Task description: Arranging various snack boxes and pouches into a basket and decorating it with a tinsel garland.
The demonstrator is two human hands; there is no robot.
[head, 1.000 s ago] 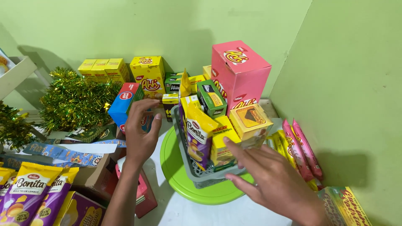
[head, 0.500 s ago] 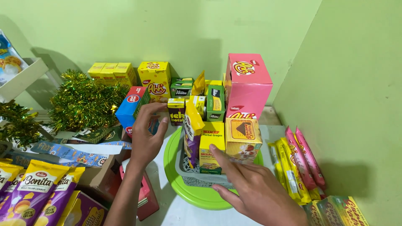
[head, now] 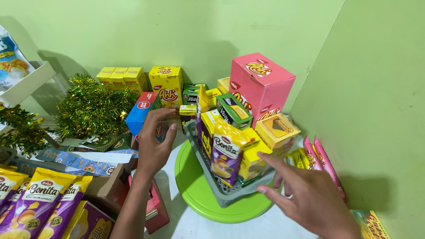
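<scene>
A grey plastic basket (head: pixel 220 195) packed with snack packs stands on a round green disc (head: pixel 195 190). In it are a purple and yellow pouch (head: pixel 225 152), a small yellow box (head: pixel 253 161), an orange-topped box (head: pixel 277 129), a green box (head: pixel 234 110) and a tall pink box (head: pixel 261 84). My left hand (head: pixel 152 144) is open with fingers curved, between a blue box (head: pixel 141 111) and the basket's left corner. Reaching in from the lower right, my right hand (head: pixel 312 201) has its fingers spread, the fingertips against the basket's right front rim.
Yellow boxes (head: pixel 121 76) line the green wall, with gold-green tinsel (head: pixel 90 106) to the left. Purple snack pouches (head: pixel 40 201) and a red box (head: pixel 156 211) lie at the lower left. Pink packs (head: pixel 322 161) lie along the right wall, close to the basket.
The basket has turned on the green disc, so a corner now faces me. My right hand slid from the basket's front to its right side. My left hand stayed by the blue box.
</scene>
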